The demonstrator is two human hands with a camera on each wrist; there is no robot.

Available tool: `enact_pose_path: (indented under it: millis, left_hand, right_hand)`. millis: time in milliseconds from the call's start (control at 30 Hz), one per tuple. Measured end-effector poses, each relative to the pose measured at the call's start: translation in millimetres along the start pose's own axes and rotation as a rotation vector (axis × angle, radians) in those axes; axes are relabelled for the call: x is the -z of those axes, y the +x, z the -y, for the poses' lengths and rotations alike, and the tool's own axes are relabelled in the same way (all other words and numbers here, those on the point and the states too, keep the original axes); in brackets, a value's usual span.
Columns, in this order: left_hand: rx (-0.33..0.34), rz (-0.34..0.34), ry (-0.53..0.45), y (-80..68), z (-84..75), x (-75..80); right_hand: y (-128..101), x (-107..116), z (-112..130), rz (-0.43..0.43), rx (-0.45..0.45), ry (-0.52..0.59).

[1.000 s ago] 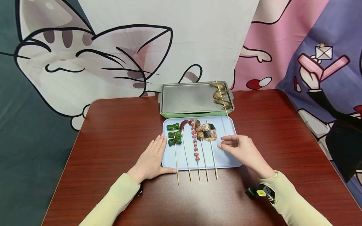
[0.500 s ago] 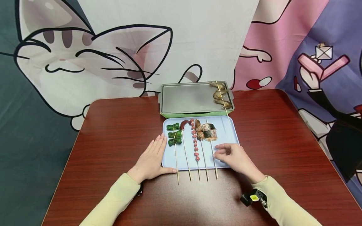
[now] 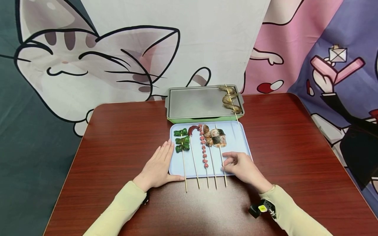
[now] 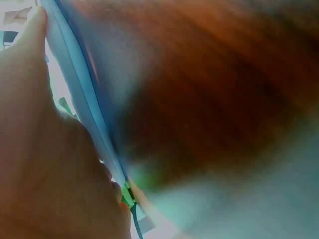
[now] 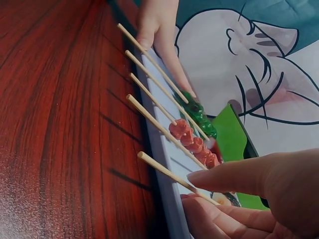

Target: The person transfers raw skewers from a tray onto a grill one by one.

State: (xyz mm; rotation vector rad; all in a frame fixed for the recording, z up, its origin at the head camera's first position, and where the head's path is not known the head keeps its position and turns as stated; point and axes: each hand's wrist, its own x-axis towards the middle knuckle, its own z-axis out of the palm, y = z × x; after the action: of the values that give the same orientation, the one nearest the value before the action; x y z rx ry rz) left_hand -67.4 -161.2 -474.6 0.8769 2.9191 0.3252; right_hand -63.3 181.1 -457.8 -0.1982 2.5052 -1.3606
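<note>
A light blue tray (image 3: 239, 136) holds several skewers side by side, their sticks overhanging the near edge. My right hand (image 3: 243, 167) has its thumb and fingers around the stick of the rightmost skewer (image 3: 219, 137), which bears dark-skinned, pale fish-like chunks. In the right wrist view that stick (image 5: 162, 169) passes between thumb and fingers. My left hand (image 3: 157, 164) lies with straight fingers along the tray's left edge, thumb at the near corner. Left to right stand a green pepper skewer (image 3: 182, 140), a dark red curled tentacle (image 3: 193, 129), small pink pieces (image 3: 203, 147) and brown chunks (image 3: 209, 141).
Behind the tray stands a grill (image 3: 195, 102) with a grey plate and green base. A shrimp skewer (image 3: 231, 100) lies at its right end, its stick reaching over the tray. Both sit on a reddish-brown table (image 3: 124, 131) before a cartoon-printed cloth (image 3: 221, 42).
My right hand has moved left and nearer across the tray, and its fingers have closed in around the rightmost skewer's stick. My left hand and the other skewers have stayed put.
</note>
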Motion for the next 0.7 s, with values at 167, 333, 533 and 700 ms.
enact_pose_path:
  millis: [167,333,533,700]
  left_hand:
    - [0.001,-0.002,-0.002,0.1,3.5,-6.0]
    - [0.004,-0.001,0.001,0.3,2.9,-4.8]
    - [0.010,0.011,-0.007,0.2,0.2,0.3]
    - [0.004,0.005,-0.008,-0.2,1.0,-1.4]
  right_hand:
    - [0.4,-0.2,-1.1,0.002,-0.022,-0.004]
    - [0.3,0.2,0.1,0.009,-0.043,0.029]
    - [0.0,1.2,1.3,0.030,-0.057,0.117]
    - [-0.5,1.6,0.6,0.067,-0.094,0.265]
